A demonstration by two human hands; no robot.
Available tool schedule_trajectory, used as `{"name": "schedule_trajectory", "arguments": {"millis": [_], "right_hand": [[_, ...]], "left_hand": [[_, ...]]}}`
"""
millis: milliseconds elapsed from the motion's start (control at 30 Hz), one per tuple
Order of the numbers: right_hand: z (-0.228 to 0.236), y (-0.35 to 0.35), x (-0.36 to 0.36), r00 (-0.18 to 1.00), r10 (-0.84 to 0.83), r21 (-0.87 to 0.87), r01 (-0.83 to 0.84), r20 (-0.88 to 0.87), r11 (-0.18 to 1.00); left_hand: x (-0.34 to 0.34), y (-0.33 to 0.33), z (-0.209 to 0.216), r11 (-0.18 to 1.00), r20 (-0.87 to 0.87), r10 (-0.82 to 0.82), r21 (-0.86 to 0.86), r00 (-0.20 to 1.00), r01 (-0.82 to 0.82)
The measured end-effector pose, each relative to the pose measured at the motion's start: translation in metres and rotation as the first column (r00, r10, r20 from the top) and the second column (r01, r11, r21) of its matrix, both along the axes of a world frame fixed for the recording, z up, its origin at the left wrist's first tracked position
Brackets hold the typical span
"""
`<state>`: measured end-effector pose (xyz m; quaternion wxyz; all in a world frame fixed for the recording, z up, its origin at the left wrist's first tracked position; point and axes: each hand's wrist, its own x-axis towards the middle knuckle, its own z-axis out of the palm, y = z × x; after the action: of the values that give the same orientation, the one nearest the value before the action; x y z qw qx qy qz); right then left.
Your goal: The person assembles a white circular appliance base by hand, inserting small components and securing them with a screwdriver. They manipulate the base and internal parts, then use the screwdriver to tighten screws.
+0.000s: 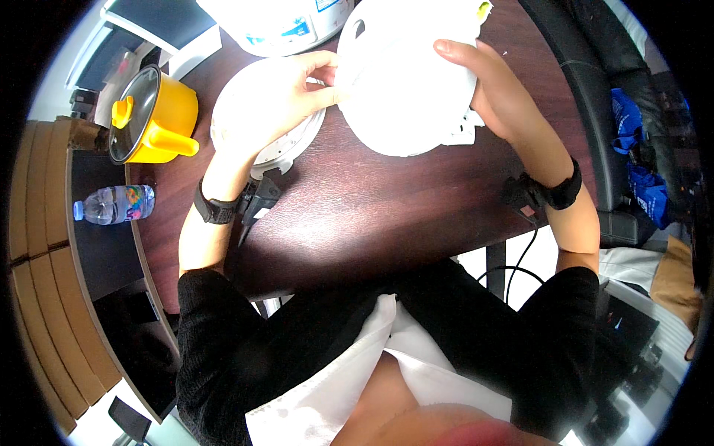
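A large, rounded white plastic housing (405,89) is held tilted over the table at the far middle, its surface washed out by glare. My right hand (497,89) grips its right side, thumb on the upper face and the other fingers behind the edge. At its left rim, my left hand (297,93) is closed, with thumb and fingertips pinching the edge. Below that hand lies a round white plastic part (286,152) with small holes, partly covered by the hand and wrist. A white piece with cut-outs (462,132) shows at the housing's lower right edge.
On the left stand a yellow pot (175,111) with a glass lid and a water bottle (119,204) on its side. A white tub (275,26) is behind my left hand. The dark wooden table (372,201) ends near my lap. A black chair (587,111) borders the right.
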<state>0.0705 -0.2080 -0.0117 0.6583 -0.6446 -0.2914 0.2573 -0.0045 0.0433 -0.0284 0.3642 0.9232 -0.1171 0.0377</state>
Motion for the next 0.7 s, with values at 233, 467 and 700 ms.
{"name": "schedule_trajectory", "arguments": {"millis": [233,467,700], "right_hand": [[-0.001,0.003,-0.014,0.969,0.205,0.056,-0.199,-0.137,0.978],[-0.021,0.008,-0.017,0.966,0.236,0.051,-0.232,-0.109,0.971],[-0.028,0.011,-0.019,0.980,0.175,-0.038,-0.172,0.095,0.984]], "left_hand": [[0.002,0.005,0.000,0.996,0.001,0.003,0.085,1.000,-0.004],[0.003,0.003,-0.004,0.990,-0.044,0.089,-0.102,0.995,-0.093],[0.004,0.000,-0.002,0.932,-0.194,0.062,-0.339,0.979,-0.126]]}}
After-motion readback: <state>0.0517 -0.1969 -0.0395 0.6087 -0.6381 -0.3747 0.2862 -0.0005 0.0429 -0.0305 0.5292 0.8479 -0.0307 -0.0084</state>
